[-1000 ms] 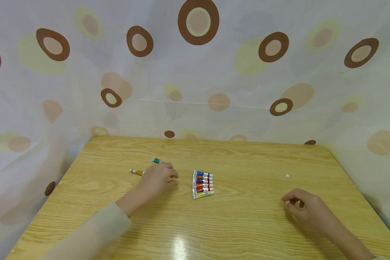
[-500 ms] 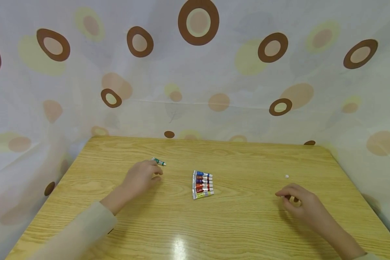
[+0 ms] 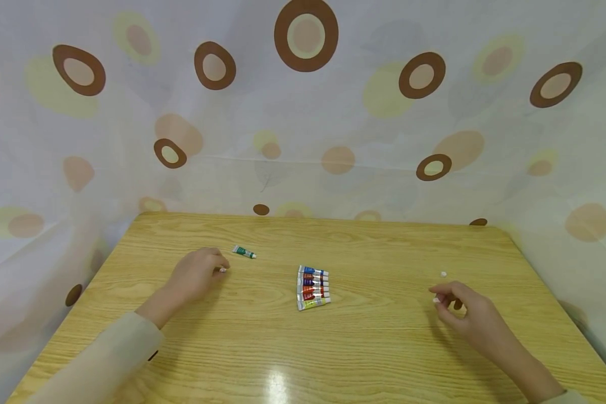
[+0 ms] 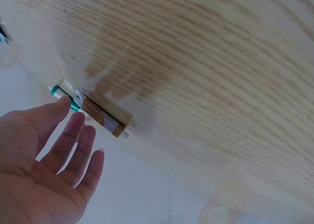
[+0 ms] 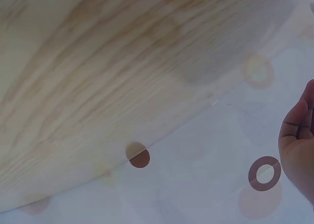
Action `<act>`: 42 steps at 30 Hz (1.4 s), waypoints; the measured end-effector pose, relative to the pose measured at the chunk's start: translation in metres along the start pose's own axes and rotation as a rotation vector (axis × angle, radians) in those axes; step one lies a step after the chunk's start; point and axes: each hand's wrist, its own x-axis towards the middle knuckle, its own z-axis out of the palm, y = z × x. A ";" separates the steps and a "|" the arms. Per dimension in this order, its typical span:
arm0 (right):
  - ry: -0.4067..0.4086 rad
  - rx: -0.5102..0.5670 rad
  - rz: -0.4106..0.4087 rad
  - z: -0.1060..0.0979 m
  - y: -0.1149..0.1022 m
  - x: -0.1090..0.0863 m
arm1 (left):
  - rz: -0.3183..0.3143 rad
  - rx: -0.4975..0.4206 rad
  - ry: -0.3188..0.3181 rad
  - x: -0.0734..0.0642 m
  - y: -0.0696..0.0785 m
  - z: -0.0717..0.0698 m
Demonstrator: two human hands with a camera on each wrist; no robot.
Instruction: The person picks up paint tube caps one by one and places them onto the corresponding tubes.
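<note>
In the head view my left hand [image 3: 194,275] is over the left part of the table, fingertips right at one silvery end of an ochre paint tube. The left wrist view shows the ochre tube [image 4: 102,117] just beyond the thumb and index finger, which stand apart and loosely bent. Beside it lies a green paint tube [image 3: 244,252], partly behind the thumb in that wrist view. My right hand [image 3: 467,311] pinches a small white piece [image 3: 436,300] between thumb and index finger. Its fingers enter the right wrist view at the edge, without the piece showing.
Several paint tubes [image 3: 313,289], blue through red to yellow, lie fanned side by side mid-table. Another small white piece [image 3: 443,274] lies beyond my right hand. A patterned cloth [image 3: 303,129] hangs behind and around the wooden table [image 3: 373,348].
My left hand has moved left, away from the fanned tubes, covering most of the ochre tube and uncovering the green one. My right hand has shifted slightly away from me, keeping the white piece.
</note>
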 end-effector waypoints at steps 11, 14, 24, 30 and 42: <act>0.013 0.027 -0.004 -0.002 -0.004 0.006 | 0.009 0.010 -0.007 -0.003 -0.011 -0.002; 0.011 0.035 0.001 -0.002 -0.006 0.007 | -0.005 0.009 -0.019 -0.003 -0.014 -0.002; 0.006 0.041 0.016 0.001 -0.006 0.007 | -0.058 0.008 -0.069 -0.002 -0.022 -0.002; 0.032 0.058 -0.001 0.006 -0.009 0.010 | -0.074 -0.042 -0.088 0.000 -0.018 -0.006; 0.012 0.068 0.029 0.012 -0.014 0.013 | -0.057 -0.163 -0.083 0.014 0.017 -0.018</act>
